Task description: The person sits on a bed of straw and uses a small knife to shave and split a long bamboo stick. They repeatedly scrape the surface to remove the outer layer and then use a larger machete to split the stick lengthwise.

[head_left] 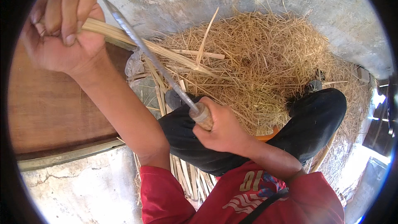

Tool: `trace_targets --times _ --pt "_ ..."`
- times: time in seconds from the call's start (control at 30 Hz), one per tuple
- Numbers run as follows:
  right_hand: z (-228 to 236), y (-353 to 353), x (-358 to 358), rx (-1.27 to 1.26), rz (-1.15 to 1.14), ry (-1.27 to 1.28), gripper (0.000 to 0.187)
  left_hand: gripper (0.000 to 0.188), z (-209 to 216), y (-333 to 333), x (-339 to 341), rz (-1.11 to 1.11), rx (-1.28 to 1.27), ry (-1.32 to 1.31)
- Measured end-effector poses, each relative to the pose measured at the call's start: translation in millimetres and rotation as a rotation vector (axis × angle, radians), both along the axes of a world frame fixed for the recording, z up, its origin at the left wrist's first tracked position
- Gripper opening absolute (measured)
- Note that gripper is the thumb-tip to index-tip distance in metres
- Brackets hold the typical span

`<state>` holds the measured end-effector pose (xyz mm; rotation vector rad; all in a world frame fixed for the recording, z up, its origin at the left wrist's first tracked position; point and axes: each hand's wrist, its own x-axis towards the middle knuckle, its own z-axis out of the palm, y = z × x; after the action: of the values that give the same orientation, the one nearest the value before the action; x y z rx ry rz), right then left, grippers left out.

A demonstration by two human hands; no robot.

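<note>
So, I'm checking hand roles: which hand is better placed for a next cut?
Probably the right hand: it grips the knife by its handle, while the left hand is wrapped around the pale strip.

The left hand (62,39) grips pale split strips (108,30); the right hand (219,126) holds a long blade (159,65) (brown-handled) crossing in front of them. Loose straw (261,54) lies beyond.

Knife blade (154,58), left of centre: metal, catching light from where I stand; handle (203,118), matt wood. Wooden strip (110,30), upper left: fibrous. Shavings heap (261,54), upper centre: dry, rough. Wall (348,25), upper right: coarse, blotchy. Shirt (163,191), bottom: matt cloth.
</note>
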<state>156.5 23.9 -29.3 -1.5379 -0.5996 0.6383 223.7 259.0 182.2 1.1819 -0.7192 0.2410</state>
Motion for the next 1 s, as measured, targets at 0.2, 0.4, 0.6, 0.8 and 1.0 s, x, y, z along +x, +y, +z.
trace_targets --times 0.2,0.4,0.6,0.8,1.0 --pt "-91.8 20.3 2.1 -0.096 -0.159 0.097 0.024 0.028 5.5 -0.6 -4.8 -0.032 0.044 0.003" --pt "-9.8 19.9 -8.7 0.081 -0.03 -0.045 0.024 0.033 -6.9 14.2 -9.5 -0.182 -0.006 -0.024" --pt "-113.7 16.0 4.4 -0.188 -0.139 0.005 0.028 0.031 3.1 -5.2 -10.4 -0.101 0.011 -0.022" --pt "-5.1 15.6 -5.6 0.053 -0.096 -0.071 0.028 0.032 0.0 11.3 -12.1 0.035 0.059 -0.001" --pt "-207.0 -8.2 -5.3 -0.453 -0.023 -0.099 0.026 0.034 -7.9 -31.7 -9.2 0.162 -0.07 -0.101"
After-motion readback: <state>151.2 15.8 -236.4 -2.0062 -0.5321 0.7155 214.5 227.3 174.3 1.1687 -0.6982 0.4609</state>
